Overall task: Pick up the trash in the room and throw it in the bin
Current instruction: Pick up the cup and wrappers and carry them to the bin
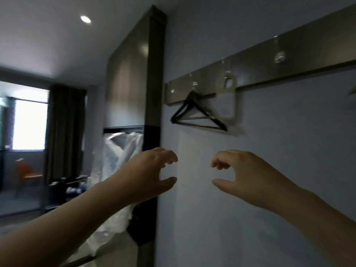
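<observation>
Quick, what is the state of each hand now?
Left hand: open, fingers loosely curled, holding nothing.
Right hand: open, fingers loosely curled, holding nothing.

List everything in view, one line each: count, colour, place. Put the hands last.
hook rail: one, dark brown, on the wall
coat hanger: one, black, on the hook rail
door-hanger card: one, pale, right of the coat hanger
wardrobe: one, dark brown, left of the wall
plastic cover: one, clear, inside the wardrobe
window: one, bright, far left
curtain: one, dark, beside the window
chair: one, orange, below the window
ceiling light: one, white, top left
left hand: one, empty, before the wardrobe edge
right hand: one, empty, before the wall
</observation>
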The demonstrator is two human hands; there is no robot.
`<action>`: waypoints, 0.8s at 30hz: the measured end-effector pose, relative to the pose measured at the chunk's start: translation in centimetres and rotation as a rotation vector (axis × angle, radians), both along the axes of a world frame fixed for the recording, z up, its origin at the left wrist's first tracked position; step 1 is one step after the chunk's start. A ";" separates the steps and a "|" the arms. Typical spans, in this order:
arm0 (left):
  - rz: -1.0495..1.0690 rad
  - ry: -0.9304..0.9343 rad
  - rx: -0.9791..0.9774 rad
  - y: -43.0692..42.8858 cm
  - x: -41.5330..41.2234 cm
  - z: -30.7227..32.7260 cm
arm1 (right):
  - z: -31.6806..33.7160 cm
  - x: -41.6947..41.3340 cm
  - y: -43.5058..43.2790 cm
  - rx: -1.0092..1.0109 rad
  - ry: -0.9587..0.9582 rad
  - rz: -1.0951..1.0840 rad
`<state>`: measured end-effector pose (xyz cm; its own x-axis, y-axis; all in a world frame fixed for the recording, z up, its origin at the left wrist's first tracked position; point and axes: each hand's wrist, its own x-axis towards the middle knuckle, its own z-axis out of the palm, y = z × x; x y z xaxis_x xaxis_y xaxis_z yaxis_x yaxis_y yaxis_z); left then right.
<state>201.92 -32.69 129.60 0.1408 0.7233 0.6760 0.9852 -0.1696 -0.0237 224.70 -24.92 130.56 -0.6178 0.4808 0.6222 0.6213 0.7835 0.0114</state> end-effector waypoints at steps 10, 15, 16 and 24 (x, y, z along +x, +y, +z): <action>0.405 -0.054 -0.077 -10.8 -20.1 -2.9 | -2.6 -25.3 -2.5 -0.074 0.001 0.387; 0.531 -0.068 -0.104 -12.2 -27.5 -5.1 | -4.2 -35.5 -2.0 -0.087 -0.040 0.518; 0.552 -0.065 -0.113 -12.2 -29.0 -5.6 | -4.5 -37.4 -1.6 -0.083 -0.048 0.536; 0.718 -0.070 -0.135 -9.8 -41.1 -6.3 | -5.6 -52.0 3.5 -0.080 -0.076 0.675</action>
<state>160.81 -42.54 123.30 -0.4392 0.6991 0.5643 0.8533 0.5211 0.0185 172.74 -21.45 124.98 -0.8392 0.0176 0.5436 -0.0037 0.9993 -0.0380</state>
